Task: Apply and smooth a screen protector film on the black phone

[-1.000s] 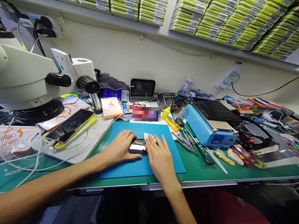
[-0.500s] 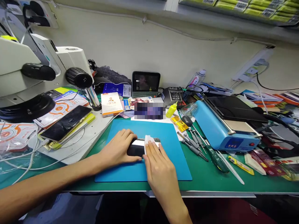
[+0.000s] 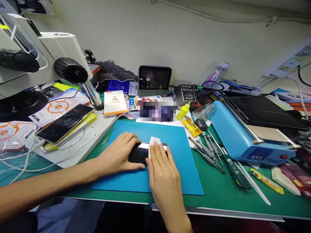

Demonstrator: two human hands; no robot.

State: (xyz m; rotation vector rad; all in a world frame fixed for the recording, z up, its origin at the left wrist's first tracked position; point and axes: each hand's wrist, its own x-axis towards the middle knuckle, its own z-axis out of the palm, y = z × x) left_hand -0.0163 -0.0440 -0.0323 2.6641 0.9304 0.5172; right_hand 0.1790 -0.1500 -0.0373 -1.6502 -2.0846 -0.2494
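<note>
A black smartphone (image 3: 139,155) lies screen up and sideways on the blue mat (image 3: 179,174), its glass catching a white reflection. My left hand (image 3: 121,152) grips its left end, with the thumb along the near edge and the fingers at the far edge. Under the straight fingers of my right hand (image 3: 164,168) is a folded white wipe (image 3: 153,140), pressed flat on the right half of the screen. That hand hides the phone's near right part and most of the wipe.
Left stands a microscope (image 3: 70,69), with another phone (image 3: 65,123) on its base. Right of the mat lie several screwdrivers (image 3: 209,155), a green-handled tool (image 3: 236,171), a yellow cutter (image 3: 267,181) and a blue heating machine (image 3: 233,136). A yellow bottle (image 3: 183,111) and small display (image 3: 155,77) are behind.
The camera view has tilted downward and shifted closer. My right hand still presses the wipe on the screen, having moved slightly left over it; my left hand keeps its hold.
</note>
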